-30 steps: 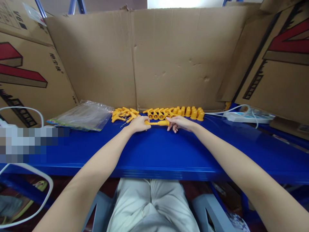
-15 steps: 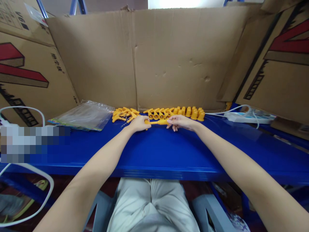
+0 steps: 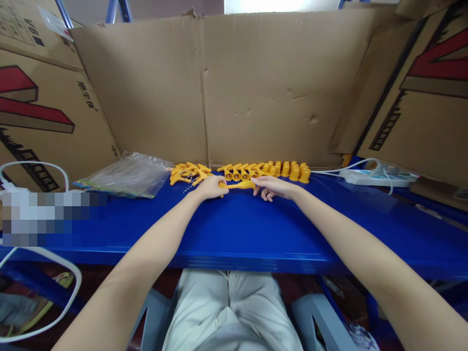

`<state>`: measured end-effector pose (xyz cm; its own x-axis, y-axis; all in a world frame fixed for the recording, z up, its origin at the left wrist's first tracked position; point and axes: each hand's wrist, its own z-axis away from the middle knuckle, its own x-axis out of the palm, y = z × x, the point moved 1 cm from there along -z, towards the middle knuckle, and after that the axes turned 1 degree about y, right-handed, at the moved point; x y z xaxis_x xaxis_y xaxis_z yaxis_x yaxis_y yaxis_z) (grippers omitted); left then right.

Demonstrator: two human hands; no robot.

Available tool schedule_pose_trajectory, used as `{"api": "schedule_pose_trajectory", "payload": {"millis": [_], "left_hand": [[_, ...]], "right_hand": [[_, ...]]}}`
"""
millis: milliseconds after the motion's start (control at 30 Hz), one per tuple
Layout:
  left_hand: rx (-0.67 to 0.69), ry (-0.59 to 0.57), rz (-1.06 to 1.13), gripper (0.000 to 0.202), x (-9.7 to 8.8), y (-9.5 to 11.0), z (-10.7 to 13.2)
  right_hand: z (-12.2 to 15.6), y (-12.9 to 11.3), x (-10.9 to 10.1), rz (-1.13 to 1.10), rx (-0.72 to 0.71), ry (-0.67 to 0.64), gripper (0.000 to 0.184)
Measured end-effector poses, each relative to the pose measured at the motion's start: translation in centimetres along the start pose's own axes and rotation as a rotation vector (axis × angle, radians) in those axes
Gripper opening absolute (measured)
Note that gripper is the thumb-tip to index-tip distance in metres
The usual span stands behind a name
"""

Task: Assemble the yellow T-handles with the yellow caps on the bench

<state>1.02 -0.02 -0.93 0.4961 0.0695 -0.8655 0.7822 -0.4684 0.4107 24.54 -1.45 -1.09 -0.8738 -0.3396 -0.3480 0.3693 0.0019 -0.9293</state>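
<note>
The person is holding one yellow rod (image 3: 237, 185) low over the blue table (image 3: 234, 229), near its far edge. Its long axis is running left to right, the left hand (image 3: 211, 187) curling shut around the left end and the right hand (image 3: 272, 186) pinching the thicker right end in its fingertips. Just behind, three groups of yellow parts are sitting by the cardboard wall (image 3: 256, 87): a pronged heap (image 3: 188, 173), a row of bell-shaped pieces (image 3: 241, 171) and a cluster of caps (image 3: 292, 170), each too crowded to count. One plastic bag (image 3: 127, 174) is lying to the left and one power strip (image 3: 369, 177) to the right.
</note>
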Motion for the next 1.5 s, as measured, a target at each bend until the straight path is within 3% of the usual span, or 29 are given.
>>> {"api": "schedule_pose_trajectory", "payload": {"millis": [100,200,433,700,867,1133,1500], "left_hand": [[-0.011,0.004,0.002,0.013,0.06,-0.02,-0.06],[-0.005,-0.011,0.009,0.014,0.1,-0.09,-0.1],[0.006,-0.027,0.0,0.026,-0.03,-0.06,-0.15],[0.001,-0.034,-0.021,0.024,-0.32,0.21,-0.07],[-0.01,-0.006,0.001,0.026,-0.28,0.07,-0.01],[-0.009,-0.016,0.014,0.029,-0.25,0.09,-0.07],[-0.017,-0.014,0.007,0.029,-0.21,0.15,-0.07]], "right_hand": [[0.33,-0.02,-0.2,-0.035,-0.067,0.019,0.042],[0.26,-0.01,-0.15,0.001,-0.087,0.037,0.026],[-0.01,-0.17,0.21,0.04,-0.046,0.049,0.043],[0.55,-0.27,-0.1,0.046,-0.021,-0.011,0.033],[0.57,-0.28,-0.45,-0.028,-0.021,-0.011,0.056],[0.32,-0.19,-0.52,-0.008,-0.044,-0.015,0.028],[0.41,-0.21,-0.34,0.03,0.007,-0.011,0.029]]}}
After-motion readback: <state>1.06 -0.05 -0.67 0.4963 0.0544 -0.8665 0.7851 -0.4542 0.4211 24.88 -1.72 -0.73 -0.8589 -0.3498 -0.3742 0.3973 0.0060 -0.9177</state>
